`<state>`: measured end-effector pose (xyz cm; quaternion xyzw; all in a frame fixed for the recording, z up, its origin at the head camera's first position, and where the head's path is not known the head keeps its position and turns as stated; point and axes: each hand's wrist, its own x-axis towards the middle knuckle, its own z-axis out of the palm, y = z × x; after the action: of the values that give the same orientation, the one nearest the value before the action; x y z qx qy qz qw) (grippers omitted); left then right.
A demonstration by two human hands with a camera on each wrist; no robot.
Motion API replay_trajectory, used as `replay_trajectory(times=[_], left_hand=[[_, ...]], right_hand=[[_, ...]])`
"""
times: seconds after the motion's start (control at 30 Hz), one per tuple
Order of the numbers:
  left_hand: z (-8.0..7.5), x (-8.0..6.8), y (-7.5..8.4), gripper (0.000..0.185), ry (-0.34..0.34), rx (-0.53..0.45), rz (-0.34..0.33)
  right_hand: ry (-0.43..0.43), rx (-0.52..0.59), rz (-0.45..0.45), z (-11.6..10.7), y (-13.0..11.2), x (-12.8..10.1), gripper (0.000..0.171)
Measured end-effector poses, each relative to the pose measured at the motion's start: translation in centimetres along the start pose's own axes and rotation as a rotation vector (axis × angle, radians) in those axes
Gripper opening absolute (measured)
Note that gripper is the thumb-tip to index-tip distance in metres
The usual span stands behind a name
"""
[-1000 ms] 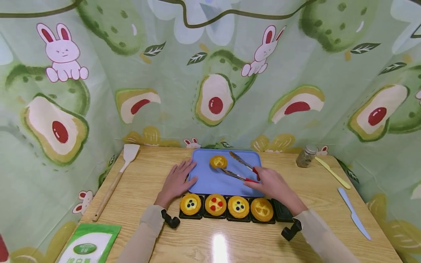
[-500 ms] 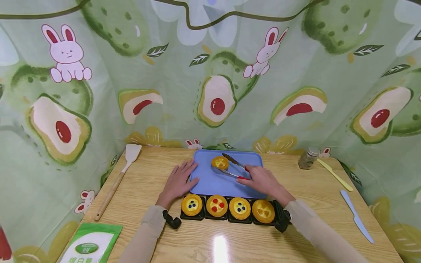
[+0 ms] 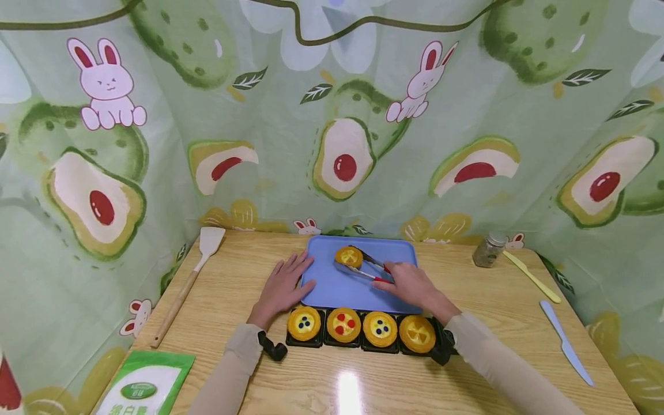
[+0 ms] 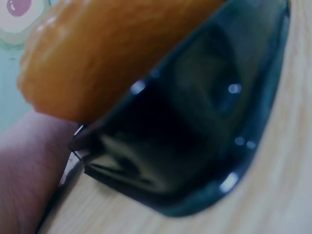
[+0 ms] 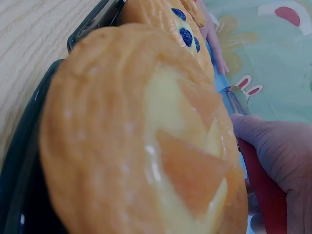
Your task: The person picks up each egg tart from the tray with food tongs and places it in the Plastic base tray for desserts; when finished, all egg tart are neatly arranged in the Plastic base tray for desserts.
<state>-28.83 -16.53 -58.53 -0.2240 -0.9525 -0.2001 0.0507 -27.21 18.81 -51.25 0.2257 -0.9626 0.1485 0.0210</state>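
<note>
On the blue tray [image 3: 332, 294] sits an egg tart [image 3: 349, 255] with pale fruit pieces. My right hand [image 3: 415, 285] grips a pair of red-handled tongs [image 3: 367, 275], whose two arms lie on either side of that tart. In the right wrist view the red handle [image 5: 263, 187] shows in the hand, behind a large tart [image 5: 107, 131]. My left hand [image 3: 284, 286] rests flat with its fingers at the tray's left edge. A black plastic holder [image 4: 185, 126] with a tart fills the left wrist view, hiding most of the hand.
Along the tray's front edge stands a row of tarts [image 3: 344, 326] in black holders. A spatula [image 3: 192, 282] and a green-white bag [image 3: 142, 383] lie left. To the right are a spice jar [image 3: 489, 251], a yellow knife [image 3: 530, 275] and a blue knife [image 3: 568, 343].
My right hand has shifted left, and the tongs' arms have drawn closer together around the tart. The left hand stays at the tray's edge.
</note>
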Motion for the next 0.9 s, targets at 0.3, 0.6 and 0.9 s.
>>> replay_trajectory(times=[0.3,0.6,0.9], left_hand=[[-0.1,-0.1,0.0,0.072,-0.007,-0.009,-0.001],[0.0,0.0,0.2,0.072,-0.024,0.001,-0.015],[0.0,0.0,0.1,0.072,-0.031,0.014,-0.017]], right_hand=[[0.017,0.003,-0.007,-0.1,-0.2,-0.4,0.043],[0.032,0.008,-0.022,-0.5,-0.2,-1.1,0.043],[0.038,-0.003,-0.029,-0.8,-0.3,-1.9,0.042]])
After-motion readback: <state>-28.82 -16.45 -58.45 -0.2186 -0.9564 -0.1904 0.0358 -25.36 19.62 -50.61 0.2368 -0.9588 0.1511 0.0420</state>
